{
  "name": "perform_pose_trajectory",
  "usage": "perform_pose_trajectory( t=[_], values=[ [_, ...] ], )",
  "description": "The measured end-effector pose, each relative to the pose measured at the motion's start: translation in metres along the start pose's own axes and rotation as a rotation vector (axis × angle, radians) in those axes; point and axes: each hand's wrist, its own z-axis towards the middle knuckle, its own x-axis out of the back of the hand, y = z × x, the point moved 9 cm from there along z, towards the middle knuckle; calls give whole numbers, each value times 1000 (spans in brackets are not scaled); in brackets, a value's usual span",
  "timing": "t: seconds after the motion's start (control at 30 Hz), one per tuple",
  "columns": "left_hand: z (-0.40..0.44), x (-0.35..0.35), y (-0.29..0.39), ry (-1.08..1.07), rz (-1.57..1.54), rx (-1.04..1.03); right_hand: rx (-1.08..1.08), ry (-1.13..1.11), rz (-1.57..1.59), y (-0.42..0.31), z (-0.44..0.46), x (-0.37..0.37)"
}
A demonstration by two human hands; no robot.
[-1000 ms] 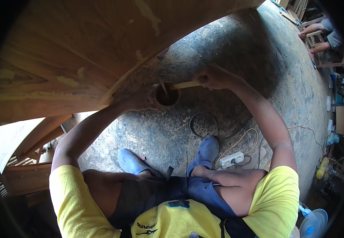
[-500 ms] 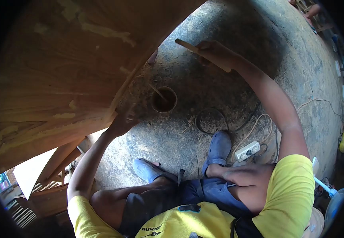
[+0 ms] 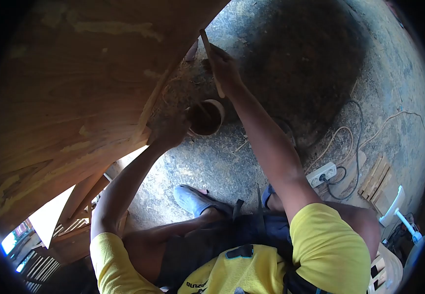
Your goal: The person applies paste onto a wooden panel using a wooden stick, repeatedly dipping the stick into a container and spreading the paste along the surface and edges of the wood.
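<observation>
My right hand (image 3: 223, 70) is closed around a flat wooden stick (image 3: 207, 46), whose upper end is close to the edge of a large wooden panel (image 3: 85, 73). Pale patches mark the panel's face. Below that hand, a round container (image 3: 218, 109) with dark contents and a thin stick in it is tilted a little. My left hand (image 3: 173, 128) is at the container's left side with its fingers closed on it, partly in shadow.
On the floor (image 3: 212, 161) lie a white power strip (image 3: 321, 174) with cables and several wood pieces (image 3: 376, 179) at the right. A white fan (image 3: 402, 218) is at the lower right. Slatted wood lies at the lower left.
My right hand has moved left with the stick, toward the panel's edge, and turned the stick more upright. My left hand has moved from beside the panel onto the container.
</observation>
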Motion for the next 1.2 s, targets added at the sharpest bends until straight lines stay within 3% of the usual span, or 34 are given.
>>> perform_pose_trajectory(
  t=[0.07,0.2,0.37,0.4,0.47,0.73,0.83,0.9,1.1,1.2],
  values=[
    [-18,14,-12,74,669,-326,1,-11,54,10,0,-10],
    [-72,27,-17,35,370,-82,69,27,58,9,0,-22],
    [-110,33,-88,-44,407,-38,253,99,-195,23,8,-34],
    [-111,32,-77,-1,425,-202,249,100,-199,26,4,-41],
    [-110,32,-79,-21,388,-174,369,210,-478,19,-13,-51],
    [-108,34,-97,-98,360,-34,262,189,-277,-9,-2,-19],
    [-106,31,-87,-105,443,-145,233,145,-244,-10,-2,-31],
    [-105,33,-96,-94,352,-33,266,135,-182,-4,-5,-41],
    [-103,34,-96,-75,274,-5,383,131,-153,21,-26,-53],
    [-104,33,-96,-125,265,120,248,33,-166,21,-27,-42]
  ],
)
